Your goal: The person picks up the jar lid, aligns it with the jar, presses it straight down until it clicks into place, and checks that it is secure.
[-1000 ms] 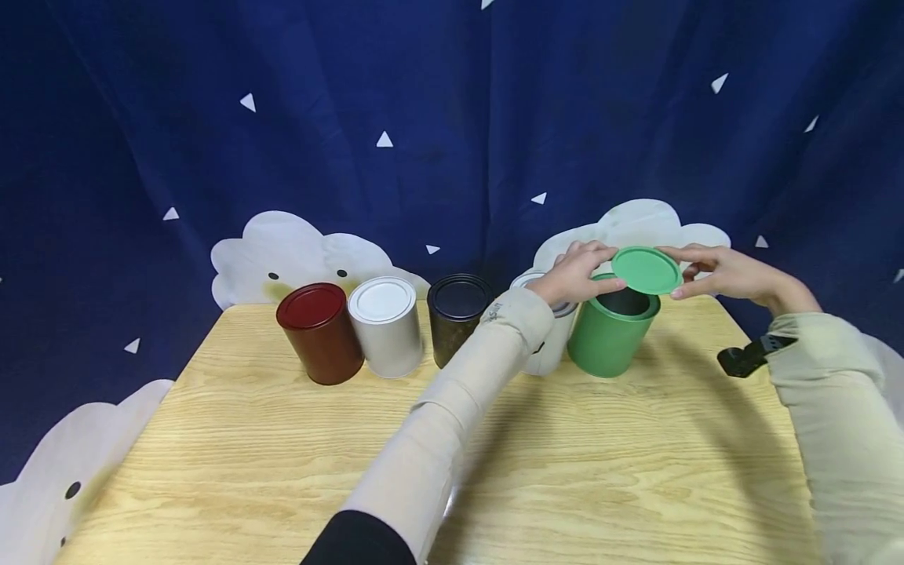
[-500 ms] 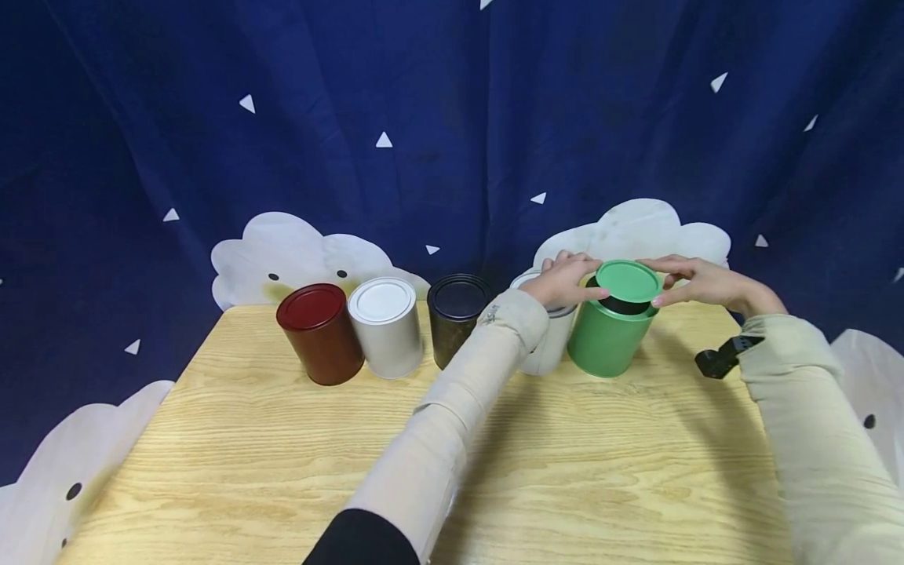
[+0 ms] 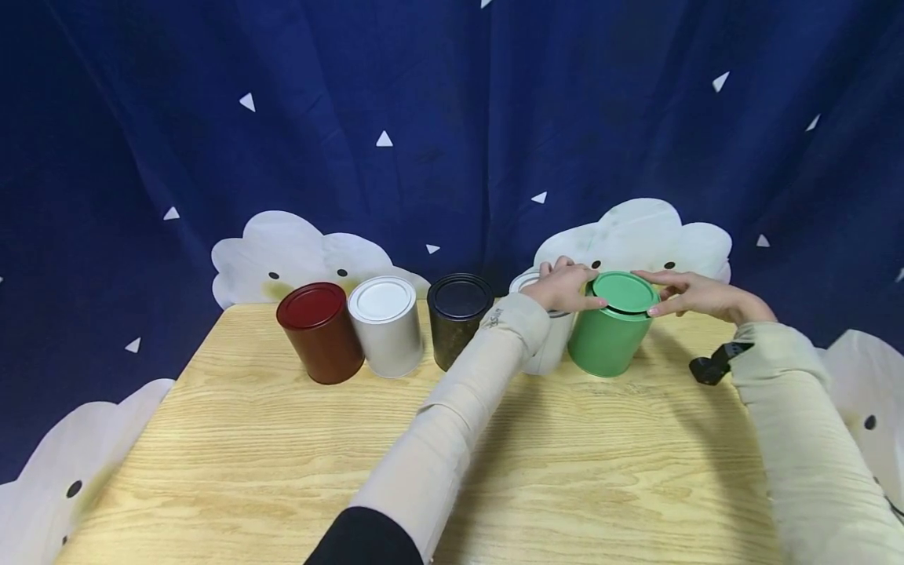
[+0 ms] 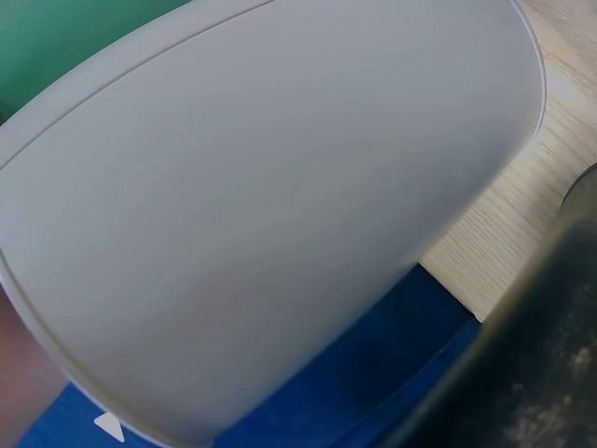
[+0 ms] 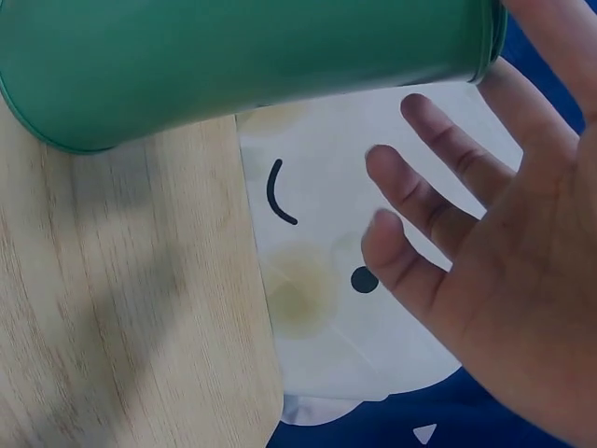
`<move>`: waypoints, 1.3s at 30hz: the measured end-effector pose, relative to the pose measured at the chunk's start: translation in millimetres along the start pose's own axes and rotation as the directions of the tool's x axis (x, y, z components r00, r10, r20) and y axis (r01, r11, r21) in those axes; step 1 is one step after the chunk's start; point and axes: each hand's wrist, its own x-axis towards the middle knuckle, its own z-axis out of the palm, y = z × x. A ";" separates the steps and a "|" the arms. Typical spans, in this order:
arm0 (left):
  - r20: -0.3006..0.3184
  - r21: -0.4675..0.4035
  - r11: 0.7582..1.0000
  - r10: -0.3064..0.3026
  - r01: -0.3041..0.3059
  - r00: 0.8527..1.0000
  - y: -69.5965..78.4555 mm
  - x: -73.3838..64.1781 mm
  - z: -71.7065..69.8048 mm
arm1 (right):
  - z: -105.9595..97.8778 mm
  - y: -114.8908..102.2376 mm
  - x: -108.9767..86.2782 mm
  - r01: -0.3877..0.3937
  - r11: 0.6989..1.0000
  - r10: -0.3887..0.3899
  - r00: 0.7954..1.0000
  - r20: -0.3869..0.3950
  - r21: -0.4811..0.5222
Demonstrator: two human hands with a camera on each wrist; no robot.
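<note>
A round green lid (image 3: 625, 291) lies at the mouth of the green can (image 3: 606, 347), slightly tilted, with a dark gap showing along its near side. My left hand (image 3: 563, 288) holds the lid's left edge with thumb and index finger, reaching over a light grey can (image 3: 545, 357). On the opposite edge, the thumb and index finger of my right hand (image 3: 706, 297) grip the lid. In the right wrist view the other fingers of that hand are spread beside the can. The grey can's side fills most of the left wrist view, hiding nearly all of the left hand.
Left of the grey can stand a black can (image 3: 455, 314), a white-lidded can (image 3: 386, 333) and a dark red can (image 3: 323, 337), all lidded. They line the back of the wooden table (image 3: 282, 463). A dark blue curtain (image 3: 424, 102) hangs behind.
Both hands have brought the green lid down and slightly left, from above the open green can onto its mouth. The other cans have stayed where they were.
</note>
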 end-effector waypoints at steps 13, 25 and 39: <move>-0.077 0.028 1.000 0.015 -0.013 0.997 3.1 -4.1 1.5 | 3.2 -3.0 -1.5 0.016 0.999 -0.019 0.998 -0.064 -0.045; -0.095 0.090 0.995 -0.026 0.034 0.995 9.3 -2.6 4.8 | 7.2 -7.2 -0.7 -0.041 0.994 0.034 0.996 -0.077 -0.100; -0.178 0.091 0.994 0.073 -0.058 0.981 4.0 -14.5 2.1 | 7.9 -21.8 -12.4 0.000 0.991 -0.034 0.967 -0.254 -0.135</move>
